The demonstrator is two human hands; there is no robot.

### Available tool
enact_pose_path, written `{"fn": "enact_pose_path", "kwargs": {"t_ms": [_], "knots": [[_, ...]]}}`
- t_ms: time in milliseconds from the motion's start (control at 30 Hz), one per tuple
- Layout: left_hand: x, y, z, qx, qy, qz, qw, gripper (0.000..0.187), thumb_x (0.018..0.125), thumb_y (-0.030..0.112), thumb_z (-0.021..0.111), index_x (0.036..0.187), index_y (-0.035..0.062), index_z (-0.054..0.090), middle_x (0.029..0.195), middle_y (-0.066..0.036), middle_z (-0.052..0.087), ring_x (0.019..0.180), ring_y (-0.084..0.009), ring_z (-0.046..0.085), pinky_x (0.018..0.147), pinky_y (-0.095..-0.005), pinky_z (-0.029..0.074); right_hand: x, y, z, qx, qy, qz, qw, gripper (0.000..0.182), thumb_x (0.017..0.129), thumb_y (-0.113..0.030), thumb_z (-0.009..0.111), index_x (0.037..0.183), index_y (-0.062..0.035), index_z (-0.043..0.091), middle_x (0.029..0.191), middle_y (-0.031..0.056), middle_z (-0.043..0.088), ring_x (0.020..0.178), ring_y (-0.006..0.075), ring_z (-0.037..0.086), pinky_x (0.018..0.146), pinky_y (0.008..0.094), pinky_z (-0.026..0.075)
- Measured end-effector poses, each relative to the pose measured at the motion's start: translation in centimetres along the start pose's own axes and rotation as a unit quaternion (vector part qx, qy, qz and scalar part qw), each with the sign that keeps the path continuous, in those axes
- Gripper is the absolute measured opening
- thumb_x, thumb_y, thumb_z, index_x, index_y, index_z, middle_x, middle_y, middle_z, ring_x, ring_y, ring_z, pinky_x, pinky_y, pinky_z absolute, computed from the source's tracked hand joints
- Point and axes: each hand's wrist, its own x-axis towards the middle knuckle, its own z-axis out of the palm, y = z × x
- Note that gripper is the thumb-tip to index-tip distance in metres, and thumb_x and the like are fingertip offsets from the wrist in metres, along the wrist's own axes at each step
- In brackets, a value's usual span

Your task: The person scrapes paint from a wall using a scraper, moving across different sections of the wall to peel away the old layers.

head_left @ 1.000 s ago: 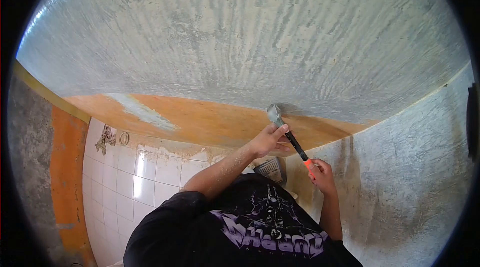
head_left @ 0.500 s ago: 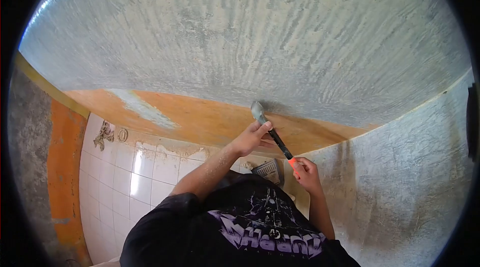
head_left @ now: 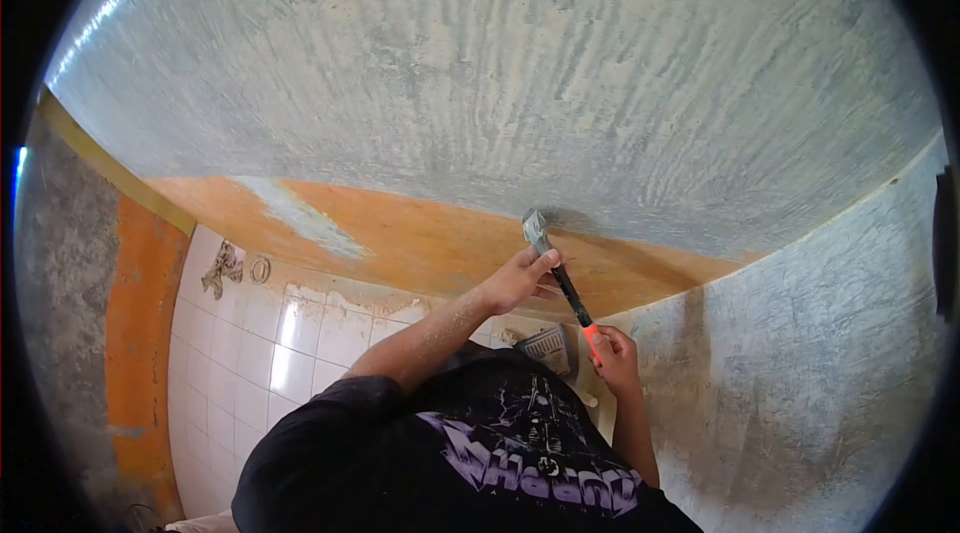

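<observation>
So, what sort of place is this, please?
Probably a room under renovation: the grey wall is rough and streaked, a patchy orange band runs along its lower edge, and pale debris lies along the white floor tiles.

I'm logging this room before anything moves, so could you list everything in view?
Scraper: one, grey head, black-and-orange handle, in both hands near the front wall
Front wall: one, grey with orange band, ahead
Right wall: one, grey with brown stains, right
Left wall: one, grey and orange, far left
Floor tiles: many, white, lower left
Crumpled cloth: one, brownish, on the floor
Ring: one, pale, beside the cloth
Ridged tray: one, grey, near the right corner
T-shirt: one, black with purple print, on the person
Left hand: one, bare, near the scraper's head
Right hand: one, bare, on the handle's orange end
</observation>
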Motion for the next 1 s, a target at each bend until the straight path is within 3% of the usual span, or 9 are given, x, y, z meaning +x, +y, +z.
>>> {"fn": "enact_pose_path", "kwargs": {"t_ms": [267, 467, 600, 767, 900, 1000], "knots": [[-1.8, 0.8, -2.4, -0.008, 0.030, 0.022, 0.999, 0.036, 0.104, 0.040, 0.044, 0.114, 0.0070, 0.052, 0.111, -0.010, 0.062, 0.106, -0.0245, 0.064, 0.089, -0.0425, 0.054, 1.5, 0.2, 2.9, -0.018, -0.025, -0.045, 0.999, 0.026, 0.097, -0.021, 0.063, 0.110, 0.0018, 0.066, 0.065, -0.0040, 0.053, 0.051, 0.0024, 0.043, 0.046, 0.0202, 0.033], [-0.1, 0.1, -0.4, 0.015, -0.004, 0.024, 1.000, 0.038, 0.104, 0.042, 0.043, 0.115, 0.0064, 0.054, 0.109, -0.009, 0.064, 0.102, -0.0204, 0.064, 0.088, -0.0394, 0.054, 0.0, -0.1, -0.3, -0.012, -0.012, -0.006, 1.000, 0.028, 0.098, -0.021, 0.061, 0.111, 0.0025, 0.062, 0.065, -0.0014, 0.053, 0.048, 0.0038, 0.043, 0.042, 0.0206, 0.031], [-0.7, 0.1, -2.7, 0.009, 0.001, 0.035, 0.999, 0.039, 0.105, 0.042, 0.042, 0.116, 0.0063, 0.054, 0.110, -0.008, 0.064, 0.102, -0.0199, 0.065, 0.088, -0.0385, 0.054, 0.6, -0.7, 2.0, -0.015, -0.021, -0.026, 0.999, 0.028, 0.098, -0.021, 0.062, 0.111, 0.0027, 0.062, 0.064, -0.0019, 0.052, 0.049, 0.0037, 0.042, 0.043, 0.0206, 0.031], [-0.9, 1.3, -1.0, 0.019, -0.017, -0.002, 1.000, 0.040, 0.105, 0.041, 0.042, 0.119, 0.0057, 0.053, 0.112, -0.009, 0.062, 0.101, -0.0202, 0.065, 0.088, -0.0382, 0.054, -0.9, -1.2, 2.2, -0.013, 0.028, -0.017, 0.999, 0.027, 0.097, -0.021, 0.064, 0.110, 0.0026, 0.065, 0.062, -0.0042, 0.050, 0.051, 0.0028, 0.042, 0.046, 0.0205, 0.031], [-0.8, 1.1, -0.5, 0.007, -0.002, -0.001, 1.000, 0.040, 0.105, 0.041, 0.042, 0.120, 0.0057, 0.051, 0.115, -0.010, 0.061, 0.103, -0.0212, 0.064, 0.088, -0.0391, 0.054, -1.3, -3.1, 2.3, -0.022, 0.009, 0.007, 1.000, 0.025, 0.097, -0.020, 0.063, 0.109, 0.0021, 0.065, 0.062, -0.0046, 0.050, 0.052, 0.0026, 0.043, 0.046, 0.0204, 0.031], [-2.3, 1.4, -4.9, -0.020, 0.000, 0.034, 0.999, 0.040, 0.105, 0.041, 0.042, 0.120, 0.0053, 0.051, 0.114, -0.010, 0.061, 0.106, -0.0219, 0.063, 0.088, -0.0393, 0.054, 0.3, -2.7, 4.9, -0.026, -0.011, -0.026, 0.999, 0.025, 0.097, -0.020, 0.063, 0.109, 0.0021, 0.065, 0.062, -0.0046, 0.050, 0.052, 0.0027, 0.043, 0.046, 0.0203, 0.031]]}}
